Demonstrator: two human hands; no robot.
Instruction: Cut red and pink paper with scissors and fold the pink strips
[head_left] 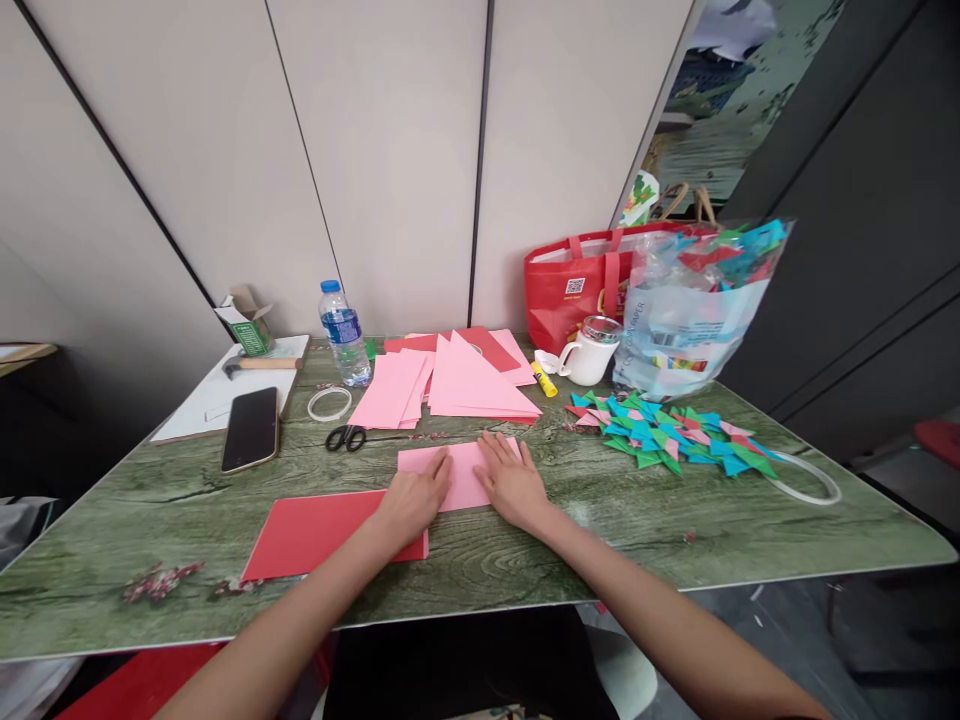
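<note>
A folded sheet of pink paper (pixel 466 478) lies flat on the table in front of me. My left hand (pixel 412 500) presses down on its left half, fingers laid on the paper and not wrapped round anything. On its right end rests my right hand (pixel 516 487), palm down with the fingers spread. Below my left forearm is a stack of red paper (pixel 322 530), with a pink edge showing at its right end. Just beyond my hands are pink paper triangles (pixel 480 385) and a pile of pink rectangles (pixel 390 388).
Black-handled scissors (pixel 346 437), a tape roll (pixel 329 404), a phone (pixel 251 428), a hammer (pixel 262 364) and a water bottle (pixel 345 335) stand or lie left. Rightward are a glue stick (pixel 544 380), a white mug (pixel 591 352), folded coloured paper pieces (pixel 667 435) and a plastic bag (pixel 682 330).
</note>
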